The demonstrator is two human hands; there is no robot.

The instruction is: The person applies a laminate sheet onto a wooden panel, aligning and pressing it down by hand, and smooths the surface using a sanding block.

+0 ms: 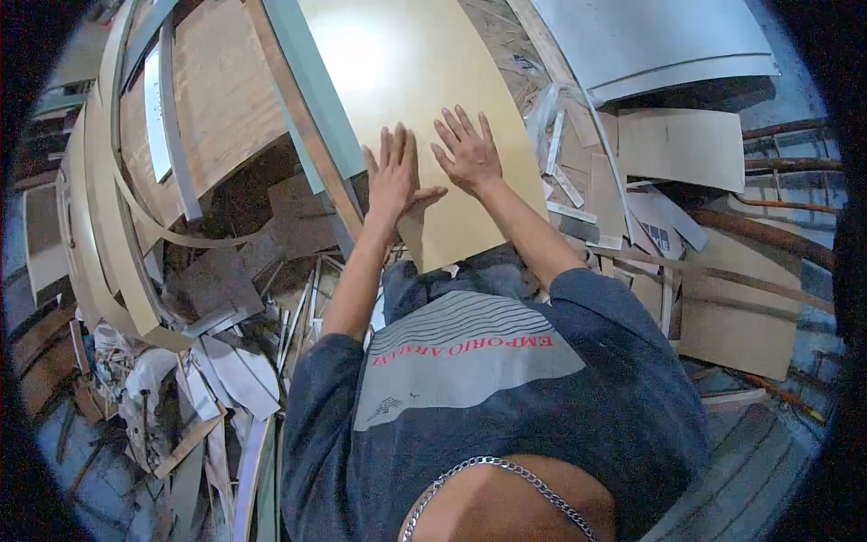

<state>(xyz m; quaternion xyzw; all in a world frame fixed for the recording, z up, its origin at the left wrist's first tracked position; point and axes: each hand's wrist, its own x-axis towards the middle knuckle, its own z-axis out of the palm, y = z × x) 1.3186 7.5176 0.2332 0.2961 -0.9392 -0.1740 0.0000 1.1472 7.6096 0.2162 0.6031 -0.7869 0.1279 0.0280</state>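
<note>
A long cream-yellow panel [442, 72] with a glossy face stretches from the top of the view down to just before my chest. A bright light reflects off its far part. My left hand [394, 176] is at the panel's left edge, fingers spread and thumb pointing right. Toward the panel's middle right, my right hand [470, 155] lies palm down with its fingers apart. Both hands appear to rest on the surface, and neither grips anything. Beside the left edge runs a pale green panel [322, 99], with a narrow wooden strip [307, 126] along it.
Plywood [221, 86] and curved-looking edge strips lie on the left. Scraps and crumpled plastic [149, 379] are heaped at lower left. A large grey-white sheet [659, 41] is at upper right, above brown board offcuts [682, 149] and rusty bars [768, 237].
</note>
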